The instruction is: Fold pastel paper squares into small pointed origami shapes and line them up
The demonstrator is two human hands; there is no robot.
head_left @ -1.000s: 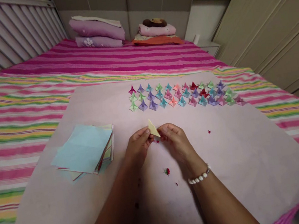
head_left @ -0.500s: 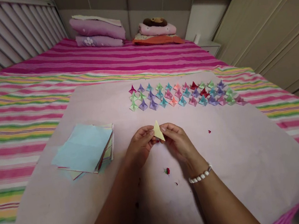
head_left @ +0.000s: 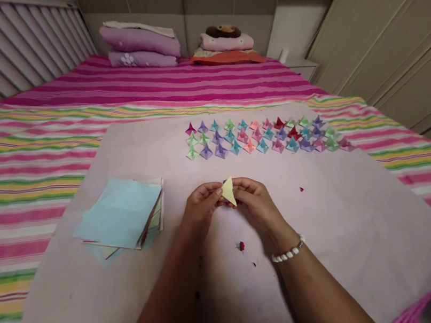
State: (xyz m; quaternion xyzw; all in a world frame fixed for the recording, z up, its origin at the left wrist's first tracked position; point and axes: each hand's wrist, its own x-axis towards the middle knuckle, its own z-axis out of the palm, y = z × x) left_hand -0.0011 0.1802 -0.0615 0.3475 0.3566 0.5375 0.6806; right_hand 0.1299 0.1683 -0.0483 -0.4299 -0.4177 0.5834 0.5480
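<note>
A small folded yellow paper (head_left: 228, 190) stands pinched between both my hands above a pale pink board (head_left: 350, 227). My left hand (head_left: 200, 209) grips its left side with curled fingers. My right hand (head_left: 254, 201), with a white bead bracelet on the wrist, grips its right side. Beyond my hands lie rows of several small folded paper shapes (head_left: 264, 137) in many colours. To my left rests a stack of coloured paper squares (head_left: 122, 214), light blue on top.
The board lies on a bed with a pink, yellow and green striped cover (head_left: 16, 159). Purple pillows (head_left: 139, 46) and a pink cushion (head_left: 226, 44) sit at the headboard. A tiny red scrap (head_left: 240, 246) lies near my wrists. Wooden cupboards (head_left: 403, 36) stand at right.
The yellow paper has turned between my fingers, its point shifting from leaning left to pointing down-right. My hands have drawn slightly closer together.
</note>
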